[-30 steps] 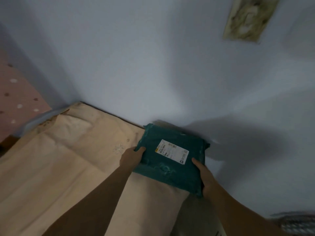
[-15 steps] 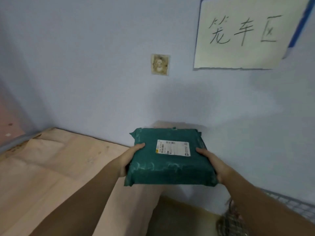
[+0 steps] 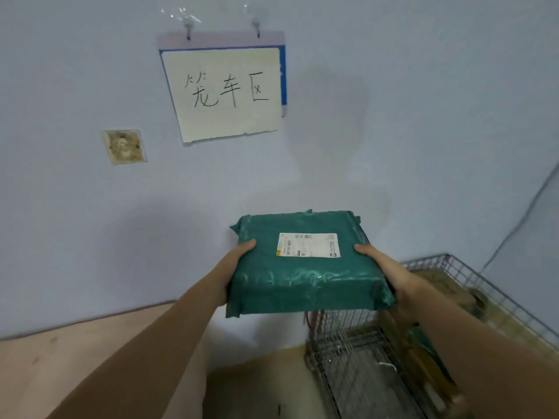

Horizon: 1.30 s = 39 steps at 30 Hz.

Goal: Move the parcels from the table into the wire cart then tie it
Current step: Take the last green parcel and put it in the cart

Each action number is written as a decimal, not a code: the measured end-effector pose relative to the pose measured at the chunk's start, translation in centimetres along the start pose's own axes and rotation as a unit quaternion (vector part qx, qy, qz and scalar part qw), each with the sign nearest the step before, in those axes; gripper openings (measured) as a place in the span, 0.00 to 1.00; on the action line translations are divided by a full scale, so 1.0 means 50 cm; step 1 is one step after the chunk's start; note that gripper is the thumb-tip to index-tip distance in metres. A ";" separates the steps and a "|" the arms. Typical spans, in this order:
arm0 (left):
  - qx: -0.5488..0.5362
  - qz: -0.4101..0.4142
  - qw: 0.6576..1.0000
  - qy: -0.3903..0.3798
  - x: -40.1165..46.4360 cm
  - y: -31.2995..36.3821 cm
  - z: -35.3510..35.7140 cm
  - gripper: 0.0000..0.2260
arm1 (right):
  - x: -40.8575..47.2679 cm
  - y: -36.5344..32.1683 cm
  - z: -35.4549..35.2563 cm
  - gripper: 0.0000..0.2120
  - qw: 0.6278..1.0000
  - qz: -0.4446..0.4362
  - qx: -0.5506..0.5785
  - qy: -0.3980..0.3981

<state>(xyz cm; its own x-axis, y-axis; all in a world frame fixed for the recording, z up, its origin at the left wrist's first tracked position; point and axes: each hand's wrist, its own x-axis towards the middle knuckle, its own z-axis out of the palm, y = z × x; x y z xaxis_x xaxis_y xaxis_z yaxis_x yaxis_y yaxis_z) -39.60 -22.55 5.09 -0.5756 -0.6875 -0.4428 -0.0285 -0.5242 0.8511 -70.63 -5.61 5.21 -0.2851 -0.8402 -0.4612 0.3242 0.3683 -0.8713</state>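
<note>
A dark green plastic-wrapped parcel [image 3: 305, 273] with a white shipping label is held up in the air in front of the blue wall. My left hand [image 3: 234, 267] grips its left edge, thumb on top. My right hand [image 3: 385, 267] grips its right edge the same way. The wire cart [image 3: 453, 264] stands at the lower right, below and to the right of the parcel, with other items inside, among them something green. The paper-covered table [image 3: 60, 373] lies at the lower left.
A hand-written paper sign [image 3: 223, 92] hangs on the wall above the parcel. A small worn picture [image 3: 124, 146] is stuck to the wall on the left. Between table and cart is a gap of floor [image 3: 257, 385].
Both hands have lifted the green parcel off the table and carried it to the right. The view has swung right, bringing the wire cart and the whole sign into sight.
</note>
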 end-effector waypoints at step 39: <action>0.155 -0.039 0.951 -0.265 0.298 -0.341 1.263 0.31 | -0.501 0.100 -1.140 0.29 0.943 -0.042 0.186 0.271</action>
<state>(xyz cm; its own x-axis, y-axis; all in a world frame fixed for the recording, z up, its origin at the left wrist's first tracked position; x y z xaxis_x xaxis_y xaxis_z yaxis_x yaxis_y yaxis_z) -99.30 7.89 1.79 -0.8905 -0.2601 -0.3733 -0.2804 -0.3324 0.9005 -113.29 39.97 2.86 -0.7111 -0.4957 -0.4986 0.5454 0.0585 -0.8361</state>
